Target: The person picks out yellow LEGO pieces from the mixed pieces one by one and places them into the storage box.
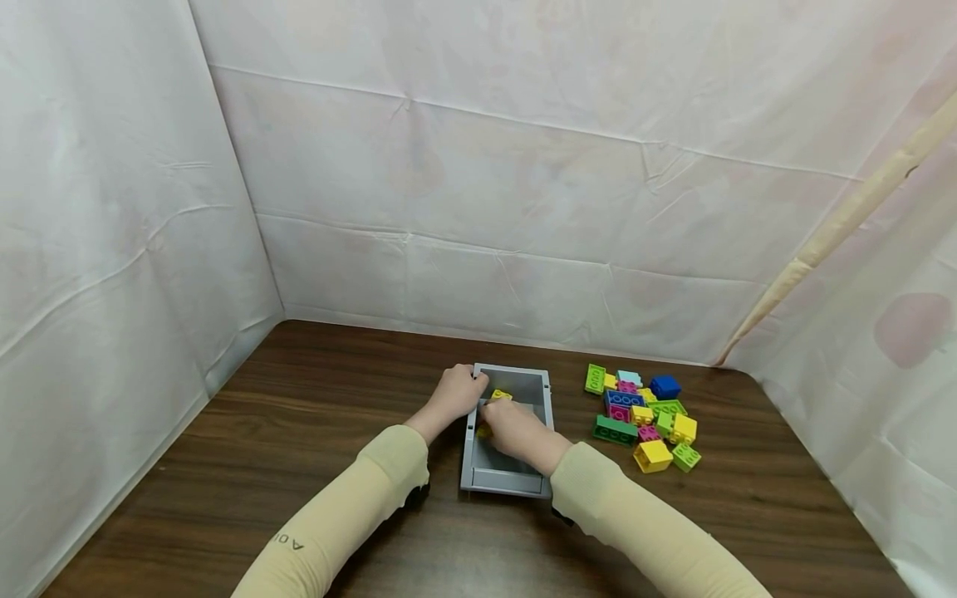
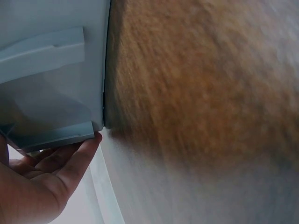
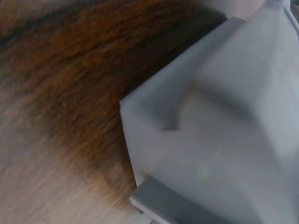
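A grey plastic bin stands on the table. My left hand grips its far left corner; the left wrist view shows the fingers against the outer wall, below a ledge. Inside the bin is my right hand, its fingers curled at a yellow toy brick that is mostly hidden by the hand. Another yellow toy brick lies farther back in the bin. The right wrist view has only the blurred grey bin and tabletop, without the fingers.
Right of the bin lies a loose group of toy bricks, among them a dark green one, a blue one and a yellow one. Brown wooden tabletop extends to the left. White curtains hang behind and at both sides.
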`<state>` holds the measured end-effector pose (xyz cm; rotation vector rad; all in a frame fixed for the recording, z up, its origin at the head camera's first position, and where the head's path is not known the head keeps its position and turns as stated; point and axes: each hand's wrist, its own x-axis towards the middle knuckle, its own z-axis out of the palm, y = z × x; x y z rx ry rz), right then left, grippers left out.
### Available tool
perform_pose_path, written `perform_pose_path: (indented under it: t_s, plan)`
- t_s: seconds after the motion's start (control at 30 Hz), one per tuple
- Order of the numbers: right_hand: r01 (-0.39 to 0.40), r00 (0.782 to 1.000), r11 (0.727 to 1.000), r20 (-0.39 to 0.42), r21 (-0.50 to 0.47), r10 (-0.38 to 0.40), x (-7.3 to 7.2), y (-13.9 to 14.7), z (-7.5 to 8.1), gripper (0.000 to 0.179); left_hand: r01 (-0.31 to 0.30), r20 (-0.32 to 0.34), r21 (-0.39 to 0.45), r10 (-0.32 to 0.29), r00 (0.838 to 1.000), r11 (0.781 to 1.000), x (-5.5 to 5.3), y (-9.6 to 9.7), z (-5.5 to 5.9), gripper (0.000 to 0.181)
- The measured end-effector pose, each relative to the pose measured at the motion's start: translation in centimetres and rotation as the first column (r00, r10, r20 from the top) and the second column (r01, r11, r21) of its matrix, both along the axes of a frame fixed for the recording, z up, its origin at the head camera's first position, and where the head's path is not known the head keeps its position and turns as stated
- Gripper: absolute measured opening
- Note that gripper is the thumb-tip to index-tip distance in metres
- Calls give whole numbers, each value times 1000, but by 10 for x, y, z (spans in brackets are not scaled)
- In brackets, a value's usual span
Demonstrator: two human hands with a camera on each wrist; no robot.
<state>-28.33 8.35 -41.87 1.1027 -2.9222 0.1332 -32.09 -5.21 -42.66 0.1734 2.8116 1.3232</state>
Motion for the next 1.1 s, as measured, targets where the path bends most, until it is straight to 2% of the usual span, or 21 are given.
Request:
perform_pose_path:
  t_s: [0.3, 0.43, 0.67, 0.9, 1.1]
  plan:
    - [-8, 1000, 1000, 7, -18, 8, -1, 0, 0, 8, -2, -12, 1, 2, 1000, 1000, 1, 0, 0, 33]
    - [-9, 1000, 999, 23, -36, 10, 0, 1, 5, 8, 3, -4, 12, -3, 1000, 1000, 1, 1, 0, 33]
    - [-60, 998, 997, -7, -53, 59, -1, 3, 19, 9, 14, -13, 32, -13, 1000, 999, -1, 0, -3, 32]
    - [15, 995, 1000, 103, -24, -12, 3, 4, 36, 25, 8, -29, 22, -7, 1000, 1000, 0, 0, -3, 31]
    - [54, 993, 999, 106, -11, -52, 8, 9, 50, 31, -5, -20, 11, 5, 1000, 1000, 0, 1, -3, 30]
